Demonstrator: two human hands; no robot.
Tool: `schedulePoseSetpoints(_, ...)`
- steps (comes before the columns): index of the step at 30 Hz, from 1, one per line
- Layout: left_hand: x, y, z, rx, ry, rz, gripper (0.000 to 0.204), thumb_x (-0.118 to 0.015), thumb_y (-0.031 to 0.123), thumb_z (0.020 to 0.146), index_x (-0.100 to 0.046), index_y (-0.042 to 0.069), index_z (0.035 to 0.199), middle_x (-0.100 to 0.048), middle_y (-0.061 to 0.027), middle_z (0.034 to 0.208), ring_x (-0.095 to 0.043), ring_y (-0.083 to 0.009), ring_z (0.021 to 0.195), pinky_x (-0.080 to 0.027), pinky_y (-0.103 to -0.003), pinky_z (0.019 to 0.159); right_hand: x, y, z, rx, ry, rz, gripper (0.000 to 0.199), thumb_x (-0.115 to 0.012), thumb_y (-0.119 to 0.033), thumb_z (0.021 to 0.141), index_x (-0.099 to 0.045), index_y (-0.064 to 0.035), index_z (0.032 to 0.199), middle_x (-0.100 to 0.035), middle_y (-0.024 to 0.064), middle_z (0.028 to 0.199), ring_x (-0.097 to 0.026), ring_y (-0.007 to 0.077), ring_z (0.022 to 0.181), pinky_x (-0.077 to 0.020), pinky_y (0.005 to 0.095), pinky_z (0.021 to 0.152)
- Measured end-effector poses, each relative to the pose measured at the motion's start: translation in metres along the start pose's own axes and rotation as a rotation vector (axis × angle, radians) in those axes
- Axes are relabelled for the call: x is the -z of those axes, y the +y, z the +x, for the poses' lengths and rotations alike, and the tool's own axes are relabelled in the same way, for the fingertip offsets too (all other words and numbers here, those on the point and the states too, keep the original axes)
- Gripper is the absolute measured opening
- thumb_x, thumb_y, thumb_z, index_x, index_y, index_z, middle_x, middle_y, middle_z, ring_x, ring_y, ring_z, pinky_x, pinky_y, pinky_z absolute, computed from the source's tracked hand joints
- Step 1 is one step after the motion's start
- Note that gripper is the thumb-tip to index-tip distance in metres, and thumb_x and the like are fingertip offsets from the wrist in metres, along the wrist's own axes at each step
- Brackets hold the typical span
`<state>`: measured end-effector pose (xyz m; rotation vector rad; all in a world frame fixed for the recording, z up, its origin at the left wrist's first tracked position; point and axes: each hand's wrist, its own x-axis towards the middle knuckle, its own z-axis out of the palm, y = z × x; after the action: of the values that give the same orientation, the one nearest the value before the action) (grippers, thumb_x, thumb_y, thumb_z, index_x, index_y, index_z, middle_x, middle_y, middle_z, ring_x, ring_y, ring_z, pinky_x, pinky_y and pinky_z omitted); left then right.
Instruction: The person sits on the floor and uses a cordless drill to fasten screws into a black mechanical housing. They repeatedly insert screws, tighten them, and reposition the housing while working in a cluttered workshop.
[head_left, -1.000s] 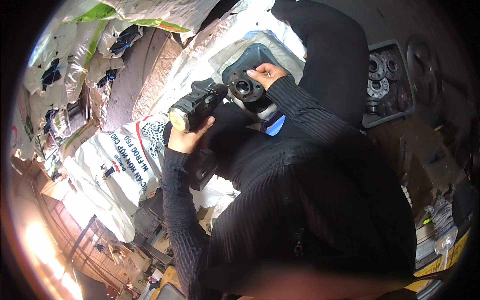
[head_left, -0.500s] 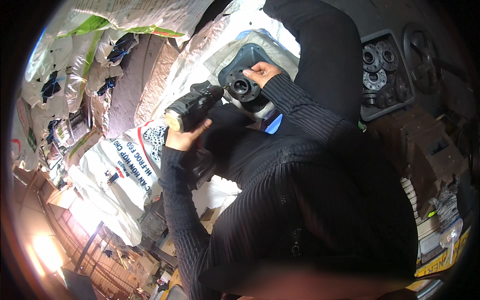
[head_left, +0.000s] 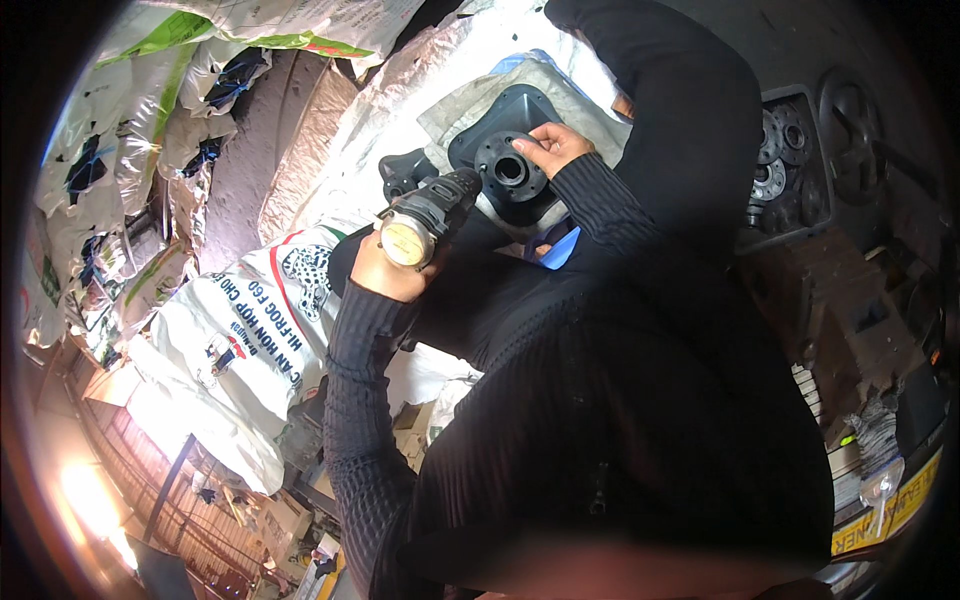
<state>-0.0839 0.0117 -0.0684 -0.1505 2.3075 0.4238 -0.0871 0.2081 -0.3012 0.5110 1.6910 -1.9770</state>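
Observation:
My left hand (head_left: 385, 272) is wrapped around a dark cordless drill (head_left: 432, 212), its pale round rear end turned toward me. The drill's chuck reaches close to the left edge of a dark round metal flange (head_left: 531, 184) with a central hole and small holes around it. Whether a bit touches the flange is too small to tell. With thumb and fingers, my right hand (head_left: 558, 152) grips the flange's upper right rim. Directly behind the flange is a larger dark square-flared part (head_left: 515, 103) with rounded corners, resting on pale sacking.
Another dark flared part (head_left: 402, 168) lies left of the drill. A grey tray (head_left: 790, 232) at the right holds several similar flanges, beside a dark wheel-like ring (head_left: 850, 110). A printed white sack (head_left: 250, 330) lies left; more plastic sacks (head_left: 170, 100) are piled at upper left.
The drill has swung so its rear end faces me more, and its chuck sits nearer the flange. A second flared part now shows beside it. The whole view has shifted slightly.

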Motion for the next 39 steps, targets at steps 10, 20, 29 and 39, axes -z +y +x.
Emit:
schedulePoseSetpoints(10,-0.016,-0.017,0.006,-0.103,0.033,0.077,0.050,-0.075,0.020,0.072,-0.058,0.002,0.116,-0.067,-0.0134,0.101,-0.066,-0.0265,0.095,-0.051,-0.032,0.084,0.000,-0.004,-0.007,-0.022,-0.003,0.028,0.025,-0.073,-0.024,0.083,-0.065,-0.0016,0.091,-0.062,-0.0002,0.073,-0.056,0.0037,0.066,-0.0455,0.0194,0.060)
schedulePoseSetpoints(20,-0.014,-0.010,-0.054,0.019,0.253,-0.821,0.027,-0.074,0.015,0.081,-0.062,-0.001,0.098,-0.062,-0.0043,0.074,-0.055,-0.0126,0.053,-0.042,-0.026,0.046,0.009,0.012,0.010,0.182,0.112,-0.188,0.033,-0.071,-0.034,0.083,-0.068,-0.0059,0.100,-0.060,-0.0014,0.077,-0.052,0.0053,0.065,-0.0431,0.0215,0.057)
schedulePoseSetpoints(29,-0.045,-0.008,-0.076,-0.337,0.203,-0.539,0.033,-0.074,0.012,0.081,-0.061,0.003,0.110,-0.066,-0.0047,0.094,-0.062,-0.0163,0.087,-0.050,-0.032,0.079,0.051,-0.010,-0.050,-0.207,-0.419,0.890,0.044,-0.042,-0.005,0.097,-0.036,-0.0056,0.141,-0.052,0.0107,0.130,-0.052,0.0216,0.121,-0.0484,0.0384,0.096)
schedulePoseSetpoints(39,-0.060,-0.005,-0.073,-0.357,0.150,-0.469,0.039,-0.074,0.008,0.077,-0.060,0.003,0.113,-0.067,-0.0090,0.099,-0.065,-0.0205,0.090,-0.052,-0.034,0.080,0.021,-0.026,-0.061,-0.230,-0.380,1.048,0.033,-0.048,-0.010,0.097,-0.047,-0.0104,0.130,-0.056,0.0043,0.123,-0.050,0.0154,0.122,-0.0419,0.0403,0.105)
